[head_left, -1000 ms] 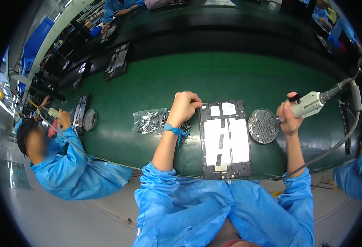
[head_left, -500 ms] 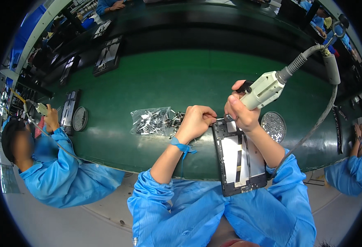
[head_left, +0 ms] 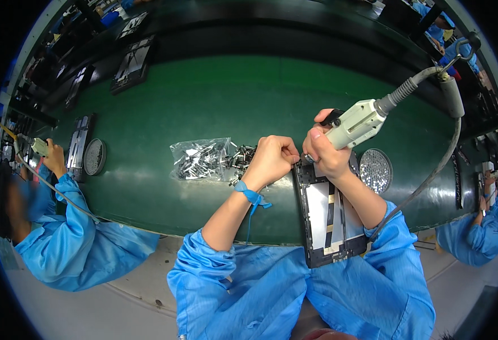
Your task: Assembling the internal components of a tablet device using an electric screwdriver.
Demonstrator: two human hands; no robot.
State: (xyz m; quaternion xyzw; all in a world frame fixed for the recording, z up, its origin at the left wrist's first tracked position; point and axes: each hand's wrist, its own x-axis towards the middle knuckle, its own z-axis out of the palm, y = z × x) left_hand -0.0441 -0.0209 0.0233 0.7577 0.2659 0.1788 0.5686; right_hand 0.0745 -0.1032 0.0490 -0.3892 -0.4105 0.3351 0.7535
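My right hand (head_left: 329, 152) grips a pale electric screwdriver (head_left: 354, 126) with a dark lever. The screwdriver slants down to the left, its tip at the upper left corner of an opened tablet (head_left: 322, 212). The tablet has a black frame and silvery inside, and its near end overhangs the table edge. At that same corner, my left hand (head_left: 271, 161) is closed in a pinch; whatever lies between the fingertips is too small to make out. A blue band (head_left: 253, 195) circles my left wrist.
Left of my left hand, a clear bag of small metal parts (head_left: 201, 160) lies by a loose pile (head_left: 241, 157). A round dish of screws (head_left: 375, 171) stands right of the tablet. The screwdriver's cable (head_left: 444, 153) hangs from a hook. Co-workers (head_left: 84, 238) sit both sides; more tablets (head_left: 133, 63) lie farther off.
The view has shifted slightly, so the table's things appear farther left and higher. The screwdriver's tip has come a little closer to my left fingertips. Both hands keep their grips.
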